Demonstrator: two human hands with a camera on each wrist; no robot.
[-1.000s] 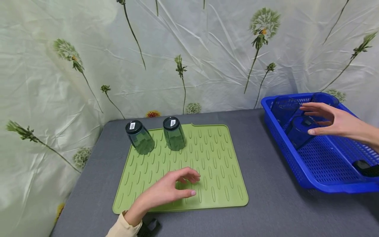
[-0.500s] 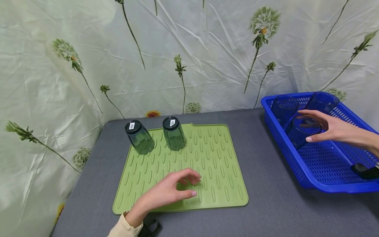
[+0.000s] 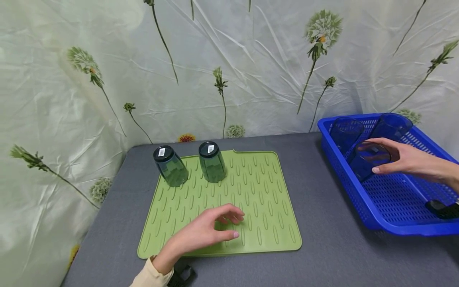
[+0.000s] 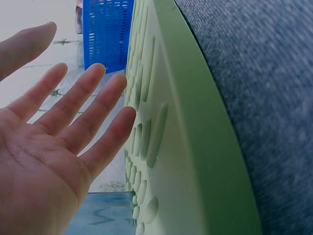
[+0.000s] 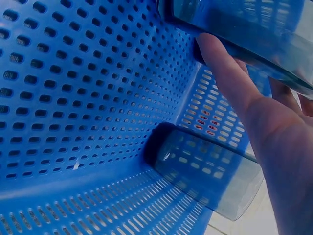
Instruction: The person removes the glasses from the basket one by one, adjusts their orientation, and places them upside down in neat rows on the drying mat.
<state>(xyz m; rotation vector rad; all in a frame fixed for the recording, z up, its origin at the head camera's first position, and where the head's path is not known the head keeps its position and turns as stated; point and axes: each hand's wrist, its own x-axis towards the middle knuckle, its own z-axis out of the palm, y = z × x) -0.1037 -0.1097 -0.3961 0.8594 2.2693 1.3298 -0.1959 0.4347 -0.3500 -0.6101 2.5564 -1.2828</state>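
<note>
In the blue plastic basket (image 3: pixel 405 227) at the right, my right hand (image 3: pixel 408 159) grips a dark tinted drinking glass (image 3: pixel 363 163), its thumb along the near side and its fingers round the far side. The right wrist view shows the thumb (image 5: pixel 225 68) against this glass, with another glass (image 5: pixel 205 171) leaning below. Two more glasses, a left one (image 3: pixel 345 133) and a right one (image 3: pixel 391 125), stand mouth up at the basket's back. My left hand (image 3: pixel 204 229) hovers over the green ribbed drying mat (image 3: pixel 261 191), fingers loosely bent, holding nothing.
Upside down at the mat's back left are two green-tinted glasses, a tilted one (image 3: pixel 172 169) and a straighter one (image 3: pixel 212 165), with labels on their bases. A grey cloth (image 3: pixel 322 247) covers the table. Behind hangs a flower-printed curtain (image 3: pixel 265 79).
My right hand has come down from above the basket's glasses and drawn its fingers and thumb round the front one. The left hand stays in place.
</note>
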